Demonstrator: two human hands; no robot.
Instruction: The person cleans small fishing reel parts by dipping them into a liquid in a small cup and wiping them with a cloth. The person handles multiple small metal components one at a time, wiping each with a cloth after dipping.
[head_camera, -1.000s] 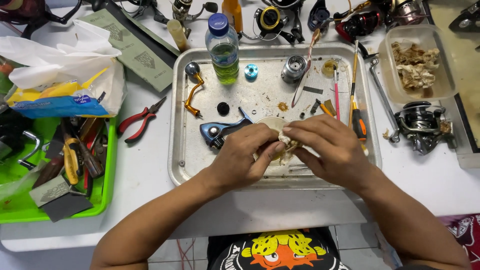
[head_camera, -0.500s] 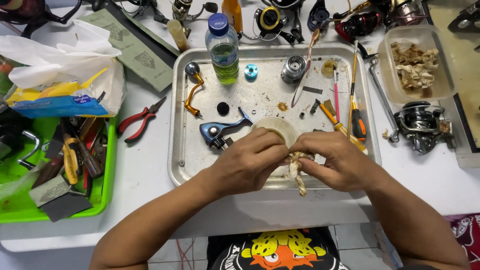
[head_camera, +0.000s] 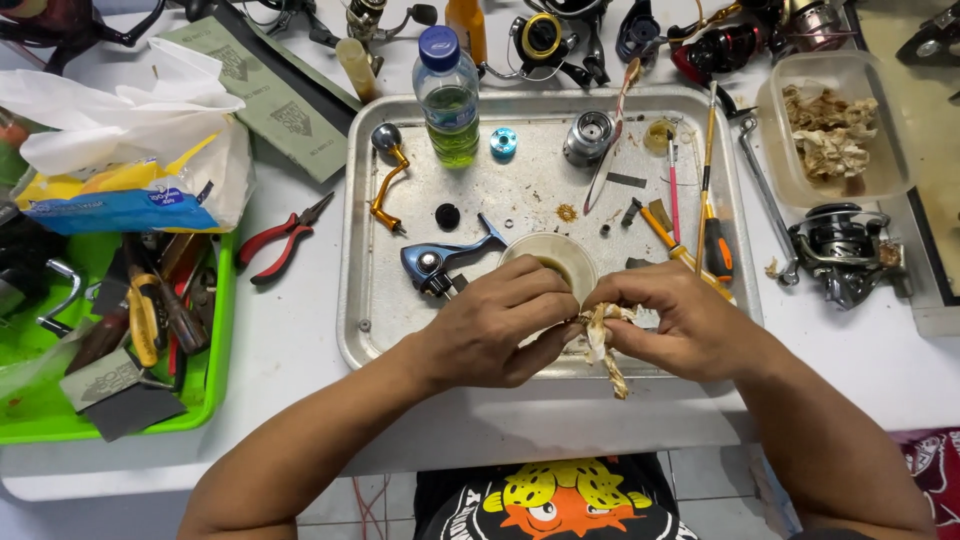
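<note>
Over the near edge of the metal tray (head_camera: 360, 300), your two hands meet around a stained, crumpled rag (head_camera: 603, 345). Your left hand (head_camera: 495, 325) is curled with the fingers closed onto the rag's left side, and your right hand (head_camera: 680, 320) pinches its other side between thumb and fingertips (a twisted tail of the rag hangs down below them, past the tray's front rim). Whether anything small sits inside the rag, you cannot tell from this view.

Just behind your knuckles stands a shallow white cup (head_camera: 552, 256), partly hidden by the left hand. Beside it to the left lies a blue reel part (head_camera: 440, 260), and farther left a gold crank handle (head_camera: 388, 185). At the back of the tray stand a plastic bottle with green liquid (head_camera: 448, 95), a small blue ring (head_camera: 503, 143) and a silver spool (head_camera: 588, 135). An orange-handled screwdriver (head_camera: 712, 220) lies along the tray's right side.

Off the tray, red pliers (head_camera: 282, 235) rest on the worktop (head_camera: 290, 340) next to a green tray of tools (head_camera: 215, 330), and a clear tub of used rags (head_camera: 830, 135) sits to the right.
</note>
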